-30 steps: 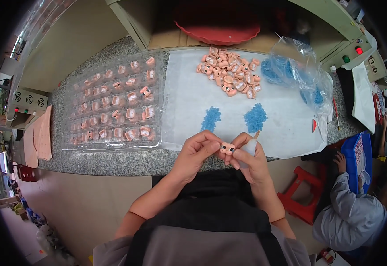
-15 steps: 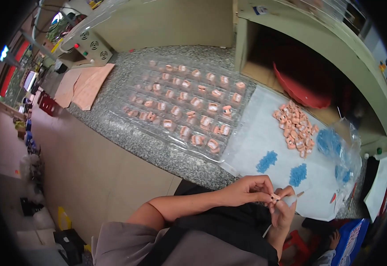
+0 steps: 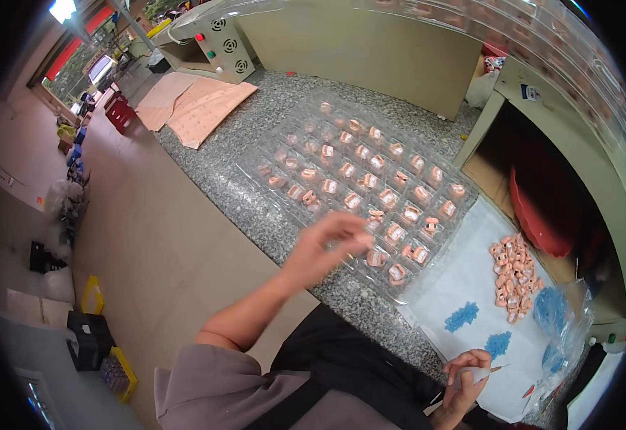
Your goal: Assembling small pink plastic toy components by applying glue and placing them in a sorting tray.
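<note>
On the speckled bench [image 3: 228,195] in the head view, pink pieces [image 3: 352,201] are held in a clear tray [image 3: 415,278] overhung by the half-curled left hand [image 3: 321,249] (can't tell if anything's pinched), while a whitish thin-tipped tool [image 3: 480,373] is gripped by the right hand [image 3: 463,381], so probably tray handling, with careful fingertip aim called for.

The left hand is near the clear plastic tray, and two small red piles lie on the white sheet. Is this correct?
Not red: the head view shows two blue granular piles on the white sheet; the left hand is near the tray.
</note>
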Demonstrator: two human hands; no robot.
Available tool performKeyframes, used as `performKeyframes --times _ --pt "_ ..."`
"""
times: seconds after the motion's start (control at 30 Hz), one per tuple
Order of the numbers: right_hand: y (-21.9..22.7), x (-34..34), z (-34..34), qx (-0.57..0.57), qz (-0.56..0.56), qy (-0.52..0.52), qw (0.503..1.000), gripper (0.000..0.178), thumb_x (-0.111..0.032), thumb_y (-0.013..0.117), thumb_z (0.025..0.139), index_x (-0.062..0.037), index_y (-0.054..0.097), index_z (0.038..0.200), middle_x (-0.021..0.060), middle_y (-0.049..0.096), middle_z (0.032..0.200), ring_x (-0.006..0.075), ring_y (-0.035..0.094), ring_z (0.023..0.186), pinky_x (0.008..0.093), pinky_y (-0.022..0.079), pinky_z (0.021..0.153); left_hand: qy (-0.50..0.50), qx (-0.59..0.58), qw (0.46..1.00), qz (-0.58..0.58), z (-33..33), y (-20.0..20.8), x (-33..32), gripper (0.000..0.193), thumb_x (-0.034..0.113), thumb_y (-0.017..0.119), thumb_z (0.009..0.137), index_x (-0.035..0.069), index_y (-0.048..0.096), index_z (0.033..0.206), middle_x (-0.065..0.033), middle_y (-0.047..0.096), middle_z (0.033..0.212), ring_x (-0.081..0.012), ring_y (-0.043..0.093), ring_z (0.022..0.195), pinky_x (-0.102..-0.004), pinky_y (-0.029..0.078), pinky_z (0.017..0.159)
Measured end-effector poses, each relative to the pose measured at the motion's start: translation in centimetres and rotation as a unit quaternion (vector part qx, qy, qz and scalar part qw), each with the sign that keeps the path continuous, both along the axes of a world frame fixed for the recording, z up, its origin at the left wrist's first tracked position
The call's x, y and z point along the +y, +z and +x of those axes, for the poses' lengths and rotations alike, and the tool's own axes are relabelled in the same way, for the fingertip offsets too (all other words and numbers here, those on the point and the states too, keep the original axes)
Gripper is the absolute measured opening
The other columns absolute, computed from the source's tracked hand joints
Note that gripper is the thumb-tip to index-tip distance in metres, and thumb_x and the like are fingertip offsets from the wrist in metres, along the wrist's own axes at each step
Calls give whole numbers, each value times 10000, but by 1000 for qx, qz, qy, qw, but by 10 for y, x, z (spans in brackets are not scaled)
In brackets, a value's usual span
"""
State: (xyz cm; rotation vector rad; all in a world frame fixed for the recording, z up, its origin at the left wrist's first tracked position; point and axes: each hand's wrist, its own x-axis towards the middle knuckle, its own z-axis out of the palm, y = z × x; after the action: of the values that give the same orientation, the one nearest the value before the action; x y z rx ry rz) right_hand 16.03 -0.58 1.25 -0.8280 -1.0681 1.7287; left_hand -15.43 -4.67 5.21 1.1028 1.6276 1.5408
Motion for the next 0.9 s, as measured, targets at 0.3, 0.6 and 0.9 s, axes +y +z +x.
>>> performKeyframes --times 0.3,0.6,0.9 --pt "-9 7 -14 -4 -16 7 1000 381 -222 631 681 -13 417 916 73 487 691 91 382 425 254 403 524 234 151 960 -22 -169 -17 -15 153 100 548 767 -1 551 881 -34 586 760 -82 535 755 -201 395 653" --pt "-4 -6 -7 -13 -10 -13 1000 366 -213 631 682 -11 420 902 72 481 673 96 387 433 264 407 531 174 314 924 -135 -176 -13 20 117 115 581 708 25 587 782 -44 594 683 -105 552 654 -254 412 595" --pt "-4 -6 3 -8 -19 -49 999 327 -186 620 674 -6 425 864 90 486 652 110 401 434 260 407 510 151 446 860 -199 -157 -9 25 106 97 583 674 32 572 757 -76 583 661 -162 553 603 -285 419 548"
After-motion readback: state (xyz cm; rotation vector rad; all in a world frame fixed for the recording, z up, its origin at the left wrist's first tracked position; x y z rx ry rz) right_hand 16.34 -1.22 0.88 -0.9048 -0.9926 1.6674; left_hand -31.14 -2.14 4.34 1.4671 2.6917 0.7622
